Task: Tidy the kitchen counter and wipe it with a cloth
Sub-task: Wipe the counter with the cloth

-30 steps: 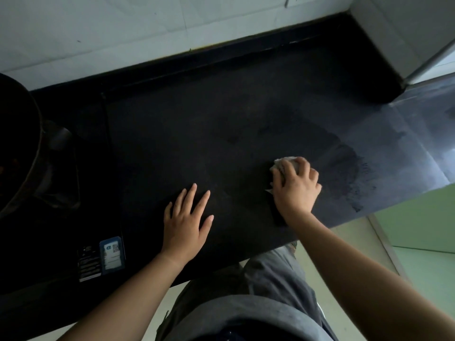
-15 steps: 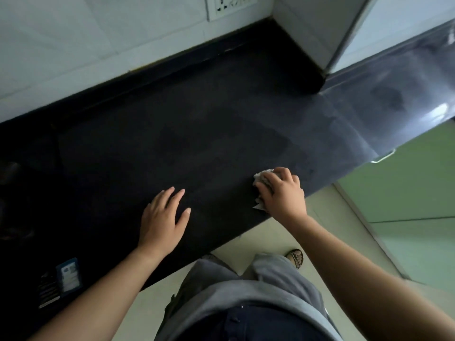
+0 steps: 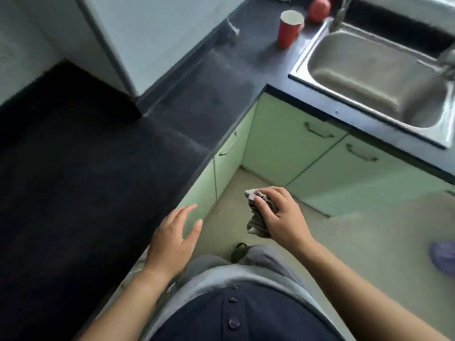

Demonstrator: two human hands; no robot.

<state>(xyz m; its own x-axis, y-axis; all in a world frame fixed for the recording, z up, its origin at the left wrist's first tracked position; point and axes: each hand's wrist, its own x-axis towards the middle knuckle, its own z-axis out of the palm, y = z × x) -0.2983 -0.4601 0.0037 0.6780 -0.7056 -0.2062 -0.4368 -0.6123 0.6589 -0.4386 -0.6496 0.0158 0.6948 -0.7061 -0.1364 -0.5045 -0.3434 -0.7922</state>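
The right hand [image 3: 283, 217] holds a crumpled grey cloth [image 3: 257, 217] in a closed grip, in the air over the pale floor, clear of the matte black bench [image 3: 73, 180]. The left hand [image 3: 172, 239] hangs open and empty, fingers loosely spread, at the bench edge. Far off, a red paper cup [image 3: 288, 28] stands beside a rectangular brushed-steel sink [image 3: 302, 67].
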